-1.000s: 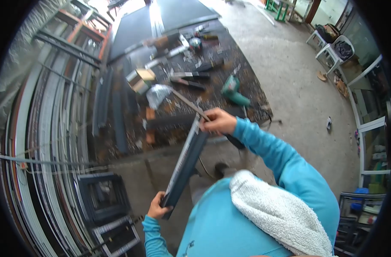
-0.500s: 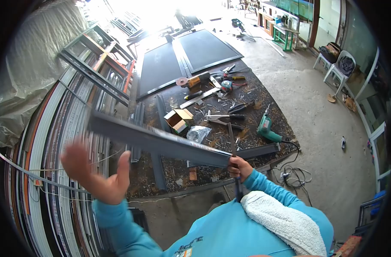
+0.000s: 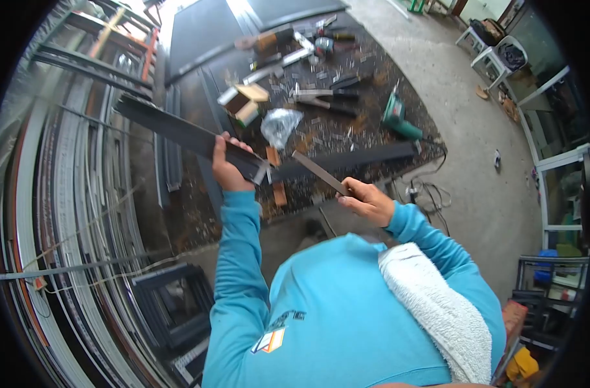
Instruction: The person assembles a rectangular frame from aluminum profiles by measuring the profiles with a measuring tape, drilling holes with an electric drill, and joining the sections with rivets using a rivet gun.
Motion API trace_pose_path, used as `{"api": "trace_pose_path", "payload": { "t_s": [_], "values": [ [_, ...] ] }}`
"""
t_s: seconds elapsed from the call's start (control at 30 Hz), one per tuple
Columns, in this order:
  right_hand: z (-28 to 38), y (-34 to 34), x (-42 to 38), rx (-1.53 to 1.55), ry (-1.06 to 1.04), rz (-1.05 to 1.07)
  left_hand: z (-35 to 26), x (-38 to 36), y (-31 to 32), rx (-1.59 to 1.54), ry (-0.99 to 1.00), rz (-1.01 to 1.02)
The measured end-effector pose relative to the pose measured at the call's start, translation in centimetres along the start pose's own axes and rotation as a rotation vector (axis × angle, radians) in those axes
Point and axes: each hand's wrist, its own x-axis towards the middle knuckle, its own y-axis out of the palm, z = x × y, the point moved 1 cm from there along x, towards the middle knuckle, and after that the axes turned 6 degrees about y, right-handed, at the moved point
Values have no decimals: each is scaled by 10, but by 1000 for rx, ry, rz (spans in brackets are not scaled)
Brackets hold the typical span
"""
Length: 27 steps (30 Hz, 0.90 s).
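Observation:
My left hand (image 3: 229, 165) is closed around a dark grey metal profile (image 3: 169, 126) close to its near cut end, which tilts down toward me. The far end reaches up to the left over the table edge. In my right hand (image 3: 369, 202) is a flat file (image 3: 317, 172), its blade pointing up-left toward the profile's cut end without touching it. The file's handle is hidden by my fingers. Below both pieces, another dark profile (image 3: 353, 161) lies along the near side of the worktable (image 3: 398, 84).
On the table lie a green drill (image 3: 398, 119), a hand riveter (image 3: 324, 100), an angle grinder (image 3: 266, 40), an open small box (image 3: 243, 103), a plastic bag (image 3: 281, 126) and scattered rivets. Long profiles (image 3: 68, 174) fill the left side. A cable (image 3: 431, 194) lies on the floor at right.
My left hand, open beforehand, has taken hold of the profile. My right hand has let go of the profile's end and keeps the file. The view has tilted downward.

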Motion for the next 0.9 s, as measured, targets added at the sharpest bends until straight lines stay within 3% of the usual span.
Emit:
{"api": "trace_pose_path", "payload": {
  "t_s": [0.03,0.13,0.27,0.33,0.37,0.47,0.6,0.73,0.9],
  "values": [
    [8,-1,-12,-213,36,52,-6,-2,-3,27,-12,-31],
    [19,9,-21,-223,207,160,-8,-8,-6,70,-46,-93],
    [21,33,15,-321,24,115,15,-14,-18,76,-102,-69],
    [30,33,34,-351,163,111,20,-25,-14,57,-113,-32],
    [26,30,32,-313,-15,35,19,-24,-18,35,-117,-17],
    [34,35,31,-442,114,35,30,-26,-21,15,-87,34],
    [12,67,37,-426,-65,-83,27,-13,-23,-15,-79,35],
    [27,58,53,-418,167,45,30,-8,-19,78,-32,3],
    [37,28,58,-323,88,-66,24,14,-49,110,40,-79]
  ]
}}
